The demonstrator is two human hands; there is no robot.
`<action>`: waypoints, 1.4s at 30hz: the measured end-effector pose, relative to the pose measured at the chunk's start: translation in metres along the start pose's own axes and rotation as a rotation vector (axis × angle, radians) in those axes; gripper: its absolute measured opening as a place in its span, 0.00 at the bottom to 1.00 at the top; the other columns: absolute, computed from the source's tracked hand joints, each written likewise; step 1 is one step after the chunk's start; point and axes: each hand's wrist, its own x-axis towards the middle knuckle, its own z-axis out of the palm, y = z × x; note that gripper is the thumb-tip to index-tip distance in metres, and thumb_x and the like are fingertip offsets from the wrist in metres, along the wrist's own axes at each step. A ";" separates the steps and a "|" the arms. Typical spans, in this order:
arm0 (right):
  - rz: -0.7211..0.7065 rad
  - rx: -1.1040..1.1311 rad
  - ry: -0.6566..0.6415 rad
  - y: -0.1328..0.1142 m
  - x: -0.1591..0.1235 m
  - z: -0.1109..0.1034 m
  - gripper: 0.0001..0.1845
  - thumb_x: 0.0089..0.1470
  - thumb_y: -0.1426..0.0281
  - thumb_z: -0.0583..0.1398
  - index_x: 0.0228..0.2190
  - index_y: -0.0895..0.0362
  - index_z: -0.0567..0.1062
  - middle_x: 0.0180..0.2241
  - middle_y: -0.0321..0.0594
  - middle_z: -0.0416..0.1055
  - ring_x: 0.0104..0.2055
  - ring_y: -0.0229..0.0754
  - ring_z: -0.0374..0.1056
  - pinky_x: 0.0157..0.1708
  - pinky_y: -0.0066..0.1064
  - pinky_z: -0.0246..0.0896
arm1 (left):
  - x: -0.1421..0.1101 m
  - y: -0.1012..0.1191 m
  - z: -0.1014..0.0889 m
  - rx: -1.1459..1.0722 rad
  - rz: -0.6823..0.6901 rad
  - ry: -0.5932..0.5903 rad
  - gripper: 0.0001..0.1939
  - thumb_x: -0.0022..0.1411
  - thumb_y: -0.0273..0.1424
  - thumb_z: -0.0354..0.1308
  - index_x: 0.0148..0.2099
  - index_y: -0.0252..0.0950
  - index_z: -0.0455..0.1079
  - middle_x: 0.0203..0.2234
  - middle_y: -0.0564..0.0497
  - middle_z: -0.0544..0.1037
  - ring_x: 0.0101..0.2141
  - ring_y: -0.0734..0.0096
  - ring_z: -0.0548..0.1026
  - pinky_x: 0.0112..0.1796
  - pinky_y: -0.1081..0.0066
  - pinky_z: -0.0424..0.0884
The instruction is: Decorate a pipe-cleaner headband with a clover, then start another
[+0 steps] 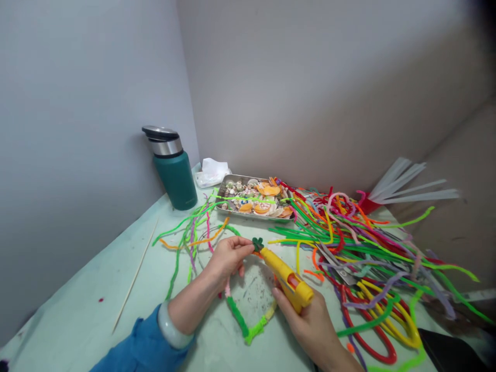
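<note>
Left hand (pixel 229 257) pinches the green flower (pixel 258 243); right hand (pixel 318 328) grips the yellow glue gun (pixel 279 270), nozzle (pixel 264 252) slanting left toward it.

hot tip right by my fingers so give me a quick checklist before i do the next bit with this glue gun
1. Left hand has the dark green flower piece in its grip: ok, pinched at the fingertips.
2. Right hand holds the yellow glue gun: ok.
3. Left fingers well away from the nozzle: not ok, they look very close.
4. Glue out on the flower piece: cannot tell, too small to see.
5. Scissors free of the fuzzy stems: not ok, they lie among them.
6. Bottle lid closed: not ok, it sits tilted up.
</note>
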 end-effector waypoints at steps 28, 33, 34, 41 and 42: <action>0.022 0.021 -0.006 0.004 -0.002 0.003 0.09 0.54 0.65 0.56 0.35 0.58 0.71 0.32 0.42 0.74 0.34 0.44 0.71 0.35 0.31 0.66 | -0.002 0.003 0.002 -0.025 -0.017 0.003 0.13 0.46 0.34 0.63 0.30 0.32 0.64 0.15 0.60 0.66 0.07 0.88 0.54 0.09 0.80 0.54; 0.026 0.037 -0.007 0.004 -0.002 0.003 0.09 0.54 0.66 0.56 0.34 0.58 0.71 0.31 0.41 0.73 0.34 0.44 0.70 0.35 0.31 0.65 | -0.001 0.002 0.002 -0.024 -0.018 -0.001 0.12 0.47 0.33 0.62 0.30 0.32 0.64 0.15 0.60 0.67 0.07 0.87 0.55 0.09 0.80 0.52; 0.026 0.038 -0.006 0.004 -0.002 0.003 0.09 0.54 0.66 0.56 0.34 0.58 0.71 0.32 0.42 0.73 0.34 0.44 0.70 0.35 0.31 0.65 | -0.001 0.002 0.002 -0.020 -0.020 -0.003 0.12 0.47 0.33 0.62 0.30 0.32 0.64 0.15 0.60 0.67 0.07 0.87 0.56 0.09 0.80 0.52; 0.036 0.081 0.007 0.005 -0.004 0.004 0.09 0.54 0.66 0.56 0.36 0.58 0.71 0.32 0.41 0.73 0.35 0.43 0.70 0.35 0.30 0.65 | -0.001 0.002 0.002 0.027 -0.024 -0.001 0.11 0.48 0.33 0.61 0.31 0.32 0.64 0.17 0.58 0.69 0.07 0.87 0.57 0.09 0.81 0.50; 0.037 0.079 0.005 0.005 -0.004 0.004 0.09 0.54 0.66 0.56 0.36 0.58 0.71 0.32 0.41 0.73 0.35 0.43 0.70 0.35 0.30 0.65 | -0.001 0.002 0.002 0.030 -0.023 -0.001 0.11 0.48 0.33 0.61 0.31 0.32 0.64 0.18 0.58 0.69 0.07 0.87 0.58 0.09 0.81 0.50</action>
